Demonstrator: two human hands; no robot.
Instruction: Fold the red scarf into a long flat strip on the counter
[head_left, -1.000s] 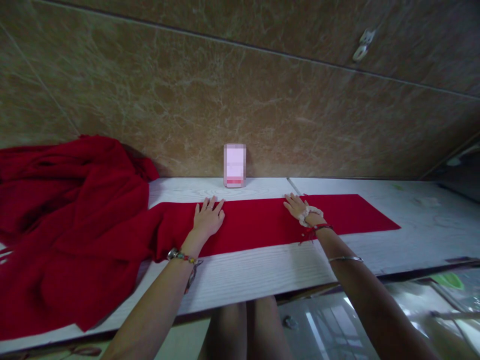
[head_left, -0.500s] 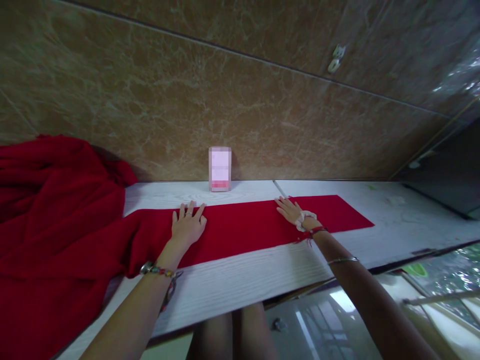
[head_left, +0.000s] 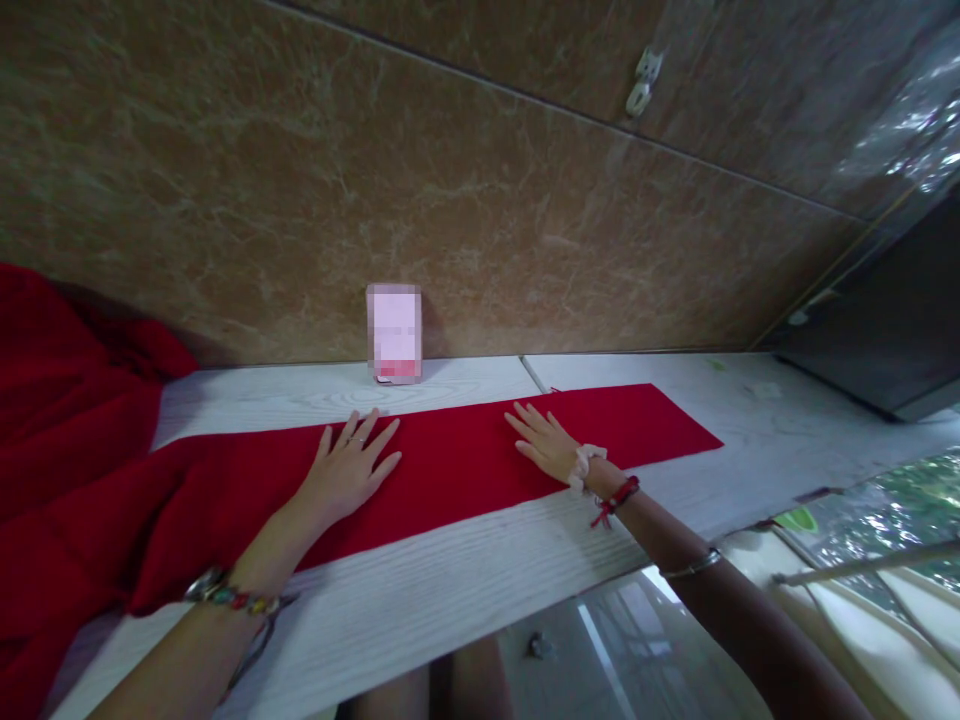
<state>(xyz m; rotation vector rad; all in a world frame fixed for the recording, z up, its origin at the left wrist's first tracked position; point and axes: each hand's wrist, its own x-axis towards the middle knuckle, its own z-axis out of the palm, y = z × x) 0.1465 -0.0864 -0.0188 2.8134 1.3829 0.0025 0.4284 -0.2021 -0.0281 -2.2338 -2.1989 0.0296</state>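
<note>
At the far left, a red cloth point(head_left: 465, 455) lies bunched in a loose heap point(head_left: 67, 430) that covers that end of the white wood-grain surface point(head_left: 465, 570) and rises against the brown marbled wall point(head_left: 450, 200). From the heap, the cloth runs out to the right as one flat, smooth strip along the middle of the surface. Bare board shows in front of the strip and behind it.

The left hand point(head_left: 349, 475) rests palm down on the strip, just right of where the folds flatten out. Its fingers point(head_left: 379, 440) are spread apart and pressed flat, gripping nothing. A beaded bracelet point(head_left: 232, 597) sits on that wrist, near the front edge of the cloth.

Behind the hands, a small pink box point(head_left: 394, 333) stands upright against the wall, clear of the cloth; its face is blurred.

The right hand point(head_left: 544, 445) lies palm down on the strip further right, well apart from the left. Its fingers point(head_left: 521, 420) are also splayed and flat, and they hold nothing. On that wrist are a pale scrunchie point(head_left: 581, 466) and a red string bracelet point(head_left: 619, 495), and a thin bangle point(head_left: 694, 567) sits further up the forearm.

Beyond the right hand, the strip ends in a straight, angled edge with bare surface past it. A dark object point(head_left: 892, 340) sits at the far right end, and a small white clip point(head_left: 640, 85) is fixed high on the wall.
</note>
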